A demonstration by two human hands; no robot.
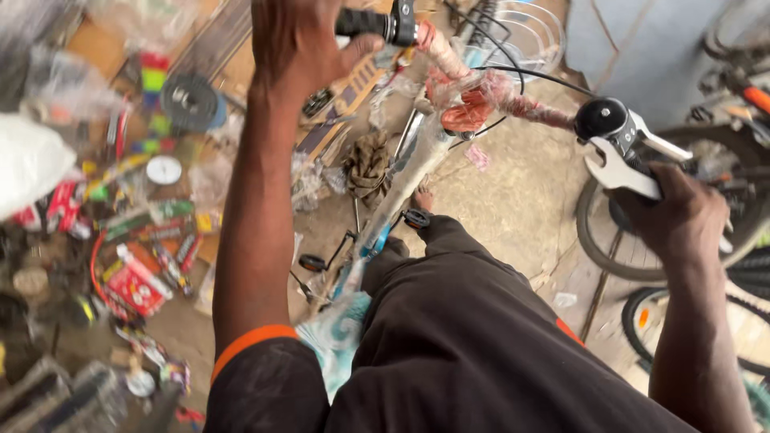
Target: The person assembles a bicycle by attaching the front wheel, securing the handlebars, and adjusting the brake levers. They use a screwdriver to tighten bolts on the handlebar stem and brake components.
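Bicycle repair workshop: wheels (634, 240), scattered spare parts (136, 240), spanner (622, 170).

Left hand (298, 44) reaches far forward, fingers curled (arm nearly straight); right hand (680, 218) is clenched, arm bent at the side.

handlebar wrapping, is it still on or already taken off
Still on. Reddish plastic wrapping covers the handlebar between the grips held by the left hand and right hand.

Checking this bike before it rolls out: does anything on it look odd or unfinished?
Yes. The handlebar and frame tube are wrapped in crinkled plastic packing, bunched and loose near the stem. The right hand holds a spanner by the black bell; the left hand grips the other end.
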